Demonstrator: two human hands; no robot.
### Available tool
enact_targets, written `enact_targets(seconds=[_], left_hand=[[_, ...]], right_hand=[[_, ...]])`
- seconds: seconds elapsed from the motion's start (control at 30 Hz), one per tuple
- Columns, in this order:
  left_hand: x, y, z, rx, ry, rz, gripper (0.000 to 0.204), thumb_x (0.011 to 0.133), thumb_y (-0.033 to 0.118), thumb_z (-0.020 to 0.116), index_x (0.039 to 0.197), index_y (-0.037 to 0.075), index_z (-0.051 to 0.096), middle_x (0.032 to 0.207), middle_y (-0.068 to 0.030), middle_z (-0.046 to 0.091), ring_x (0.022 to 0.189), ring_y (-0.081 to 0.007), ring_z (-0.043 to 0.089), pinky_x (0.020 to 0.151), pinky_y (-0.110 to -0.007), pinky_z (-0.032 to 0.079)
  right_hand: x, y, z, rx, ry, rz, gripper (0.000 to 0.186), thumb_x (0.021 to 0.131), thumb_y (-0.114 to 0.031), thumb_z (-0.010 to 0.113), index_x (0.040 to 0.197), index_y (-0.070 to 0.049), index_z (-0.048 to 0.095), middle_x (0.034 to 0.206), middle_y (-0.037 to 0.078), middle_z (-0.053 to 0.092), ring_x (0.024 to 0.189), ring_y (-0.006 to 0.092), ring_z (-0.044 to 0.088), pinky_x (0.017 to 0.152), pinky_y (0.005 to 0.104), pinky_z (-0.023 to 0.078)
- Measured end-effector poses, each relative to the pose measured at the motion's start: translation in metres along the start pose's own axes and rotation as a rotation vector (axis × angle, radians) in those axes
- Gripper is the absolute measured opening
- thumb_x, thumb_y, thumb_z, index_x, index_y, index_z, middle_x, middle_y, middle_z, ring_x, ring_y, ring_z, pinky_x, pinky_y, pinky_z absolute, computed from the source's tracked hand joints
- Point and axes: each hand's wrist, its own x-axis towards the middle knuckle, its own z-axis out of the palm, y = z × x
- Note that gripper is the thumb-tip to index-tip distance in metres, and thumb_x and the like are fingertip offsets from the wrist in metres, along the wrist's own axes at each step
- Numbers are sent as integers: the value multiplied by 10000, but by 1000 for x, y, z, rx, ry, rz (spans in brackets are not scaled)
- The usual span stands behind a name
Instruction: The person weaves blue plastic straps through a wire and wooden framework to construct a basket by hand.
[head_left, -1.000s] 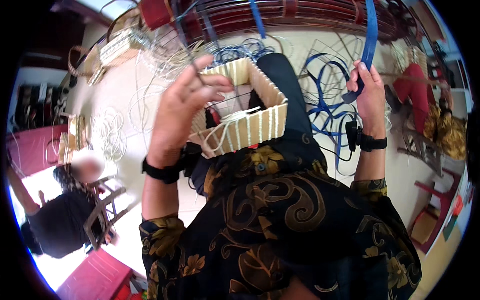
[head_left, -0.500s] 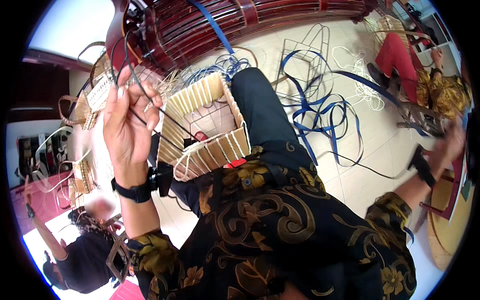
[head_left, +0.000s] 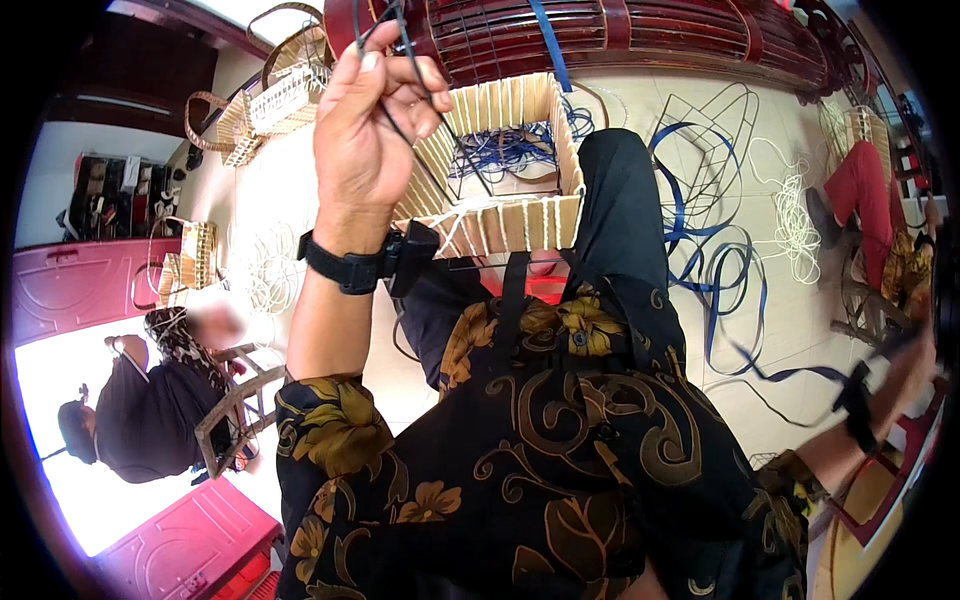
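Note:
My left hand (head_left: pixel 365 150) is raised at the upper left, its fingers curled around thin dark wires (head_left: pixel 468 155) that run down to a box-shaped basket (head_left: pixel 525 225). Cream cord wraps the basket's tan walls at intervals, and its middle looks open, with blue strands visible through it. The basket sits over my lap beside my dark-trousered knee. Far out at the right edge, my right hand (head_left: pixel 912 350) is smeared by motion, so its fingers cannot be made out. A dark blue strip (head_left: pixel 800 374) runs across the floor toward that wrist.
Tangled blue strip (head_left: pixel 715 265), a bare wire frame (head_left: pixel 705 130) and white cord (head_left: pixel 795 225) lie on the tiled floor. A dark red slatted bench (head_left: pixel 620 45) stands ahead. Finished-looking baskets (head_left: pixel 285 105) stand left. One person (head_left: pixel 150 410) sits left, another (head_left: pixel 860 200) right.
The whole view has shifted, so basket and left hand appear farther right and higher. The left hand still grips the wires. The right arm stays stretched out, its hand now lower in the picture.

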Motion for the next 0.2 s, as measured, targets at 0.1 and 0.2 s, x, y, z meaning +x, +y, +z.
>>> enact_targets(seconds=[0.1,0.2], left_hand=[[-1,-10,12,-53,85,1,289,1001,160,402,1232,7,485,859,-207,628,717,-277,626,532,-278,444],[-13,-8,9,-48,123,15,314,1003,178,407,1264,11,459,875,-209,634,715,-282,629,535,-279,449]], right_hand=[[-68,-62,112,131,-373,189,264,942,-180,561,1161,-51,634,849,-37,590,734,57,493,668,204,373],[-99,-89,168,431,-599,342,268,948,-170,563,1173,-32,602,845,-55,533,659,-6,381,585,143,272]])
